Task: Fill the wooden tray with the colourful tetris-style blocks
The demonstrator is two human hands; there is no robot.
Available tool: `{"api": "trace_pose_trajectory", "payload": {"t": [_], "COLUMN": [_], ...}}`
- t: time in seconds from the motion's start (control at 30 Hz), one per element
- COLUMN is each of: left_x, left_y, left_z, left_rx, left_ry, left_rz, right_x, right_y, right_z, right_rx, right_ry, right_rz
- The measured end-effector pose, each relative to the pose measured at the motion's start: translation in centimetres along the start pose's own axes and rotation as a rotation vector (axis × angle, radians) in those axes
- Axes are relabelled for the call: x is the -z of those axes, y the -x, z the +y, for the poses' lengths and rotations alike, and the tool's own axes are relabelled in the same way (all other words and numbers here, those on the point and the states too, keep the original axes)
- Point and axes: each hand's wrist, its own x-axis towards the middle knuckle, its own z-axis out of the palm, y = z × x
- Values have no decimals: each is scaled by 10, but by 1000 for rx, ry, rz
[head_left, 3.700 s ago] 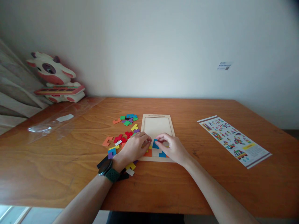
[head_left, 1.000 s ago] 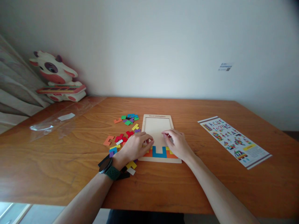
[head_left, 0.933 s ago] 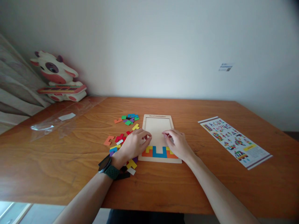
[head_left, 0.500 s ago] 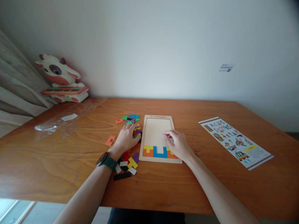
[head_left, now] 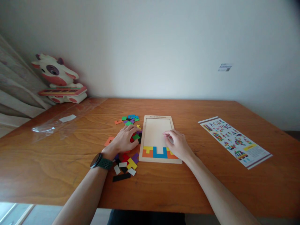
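Observation:
Reaching over a loose pile of coloured puzzle pieces, my left hand [head_left: 124, 139] has its fingers extended and its thumb apart. A green piece [head_left: 136, 137] lies beside its thumb, among red, purple and black ones. To the right is a wooden puzzle board [head_left: 154, 129] with a raised frame. Along its near edge sit a blue U-shaped piece [head_left: 160, 155], a yellow piece [head_left: 147, 149] and an orange piece [head_left: 147, 155]. My right hand [head_left: 177, 142] rests over the board's right side, fingers curled in toward the thumb. No piece shows in it, and it partly covers the yellow and orange pieces at that corner.
A printed pattern sheet [head_left: 235, 142] lies on the table [head_left: 70, 168] to the right. At the left are a clear plastic bag [head_left: 51, 128] and a cow-shaped toy keyboard [head_left: 61, 81]. Near my left wrist lie a long black piece [head_left: 121, 177] and a yellow piece [head_left: 132, 164].
My left hand has drawn slightly left and back over the pile, baring more of the green piece. My right hand keeps its place over the board. The whole view has shifted a little.

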Motion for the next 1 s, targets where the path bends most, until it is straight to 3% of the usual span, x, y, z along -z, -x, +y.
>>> {"api": "trace_pose_trajectory", "payload": {"t": [0.13, 0.37, 0.8, 1.0], "left_x": [1, 8, 3, 6], "left_y": [-1, 6, 4, 2], "left_z": [-10, -30, -29, -25], "left_rx": [26, 42, 217, 98], "left_ry": [67, 30, -81, -110], "left_rz": [53, 27, 111, 120], "right_x": [0, 1, 0, 0], "right_y": [-1, -1, -1, -1], "right_z": [5, 6, 6, 7], "right_rx": [-33, -50, -36, -24], "right_ry": [-39, -68, -59, -69], "right_rz": [26, 13, 17, 22]}}
